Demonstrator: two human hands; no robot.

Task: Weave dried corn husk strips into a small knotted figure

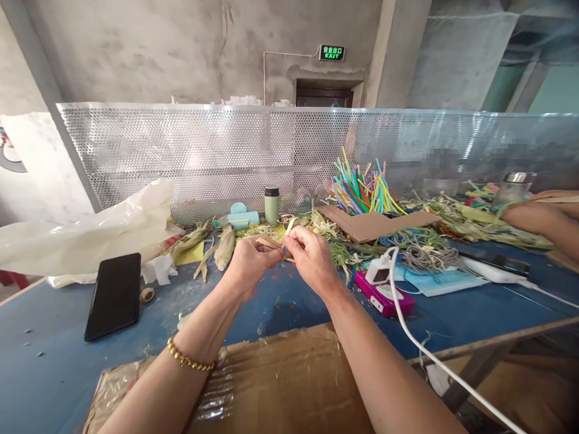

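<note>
My left hand [249, 261] and my right hand [311, 256] meet above the blue table [42, 366], fingertips pinched together on a thin pale strip of dried husk [271, 243]. A gold bead bracelet [189, 359] sits on my left wrist. Both forearms reach over a flattened cardboard sheet [274, 394] at the near edge. Just beyond the hands lie loose husk pieces [224, 247] and green strands [350, 251].
A black phone [114, 294] lies at the left by a plastic bag [89, 235]. A green bottle [271, 205], coloured straws [361, 191], brown cardboard [375, 223], a pink device [384, 296] with white cable [422, 348] surround. Another person's arm [546, 223] rests far right. A perforated metal screen [320, 148] backs the table.
</note>
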